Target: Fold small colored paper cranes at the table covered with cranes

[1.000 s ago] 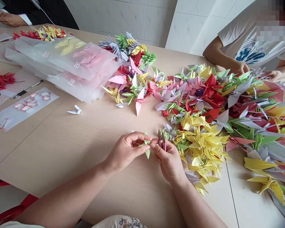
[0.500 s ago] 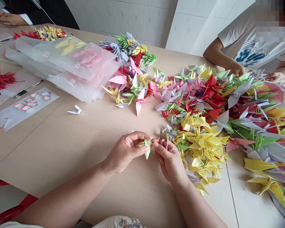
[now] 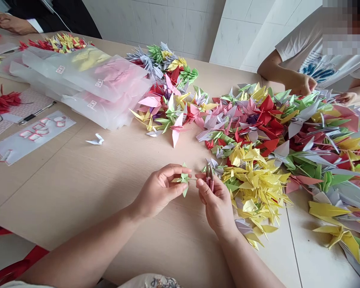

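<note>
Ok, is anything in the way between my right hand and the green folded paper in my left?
Nothing visible blocks the gap between your right hand and the green folded paper; only a thin strand, perhaps thread, seems to span it. The snips are outside it.

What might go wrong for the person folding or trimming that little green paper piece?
The small green paper piece sits pinched in the left hand's fingertips, so a hard squeeze or tug might crease or tear it.

The right hand also holds snips, blades up and close by; they might nick paper or skin.

Yellow folded papers lie beside the right hand, so a sideways move could scatter some.
</note>
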`<move>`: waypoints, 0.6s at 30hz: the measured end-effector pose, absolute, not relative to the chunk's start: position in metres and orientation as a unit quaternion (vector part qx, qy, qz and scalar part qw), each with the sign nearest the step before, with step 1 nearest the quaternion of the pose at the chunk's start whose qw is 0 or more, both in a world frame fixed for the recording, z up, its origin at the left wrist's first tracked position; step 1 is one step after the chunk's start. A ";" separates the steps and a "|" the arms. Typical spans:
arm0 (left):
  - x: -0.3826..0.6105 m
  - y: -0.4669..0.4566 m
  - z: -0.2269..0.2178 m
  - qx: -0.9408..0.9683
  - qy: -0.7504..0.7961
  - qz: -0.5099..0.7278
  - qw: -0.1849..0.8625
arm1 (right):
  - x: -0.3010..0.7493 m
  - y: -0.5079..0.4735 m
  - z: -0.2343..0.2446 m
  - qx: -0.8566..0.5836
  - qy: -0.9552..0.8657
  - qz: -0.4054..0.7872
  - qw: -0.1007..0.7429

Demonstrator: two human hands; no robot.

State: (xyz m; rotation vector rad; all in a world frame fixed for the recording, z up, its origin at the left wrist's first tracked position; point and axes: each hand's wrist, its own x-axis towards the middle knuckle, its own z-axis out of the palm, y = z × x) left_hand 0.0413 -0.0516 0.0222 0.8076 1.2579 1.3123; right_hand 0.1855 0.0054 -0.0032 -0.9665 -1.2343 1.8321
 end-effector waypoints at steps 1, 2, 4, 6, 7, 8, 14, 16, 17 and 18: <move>0.040 -0.051 0.022 0.345 0.541 0.554 0.530 | 0.187 0.004 -0.003 -0.381 -0.497 0.687 0.368; 0.039 -0.051 0.023 0.346 0.550 0.556 0.517 | 0.188 0.003 -0.002 -0.383 -0.514 0.669 0.376; 0.036 -0.051 0.023 0.341 0.562 0.563 0.502 | 0.191 0.000 -0.001 -0.367 -0.543 0.652 0.382; 0.034 -0.051 0.025 0.340 0.573 0.567 0.485 | 0.192 -0.002 0.001 -0.335 -0.560 0.658 0.376; 0.033 -0.051 0.025 0.343 0.580 0.567 0.473 | 0.193 -0.003 0.002 -0.321 -0.568 0.664 0.366; 0.032 -0.051 0.026 0.349 0.589 0.566 0.460 | 0.192 -0.004 0.003 -0.313 -0.578 0.667 0.351; 0.034 -0.051 0.027 0.396 0.614 0.549 0.405 | 0.187 -0.002 0.004 -0.310 -0.636 0.665 0.241; 0.035 -0.052 0.025 0.402 0.618 0.544 0.401 | 0.186 -0.002 0.003 -0.311 -0.629 0.676 0.225; 0.035 -0.052 0.024 0.402 0.619 0.541 0.402 | 0.186 -0.002 0.003 -0.308 -0.624 0.683 0.221; 0.035 -0.053 0.023 0.400 0.620 0.539 0.406 | 0.185 -0.002 0.002 -0.304 -0.618 0.691 0.220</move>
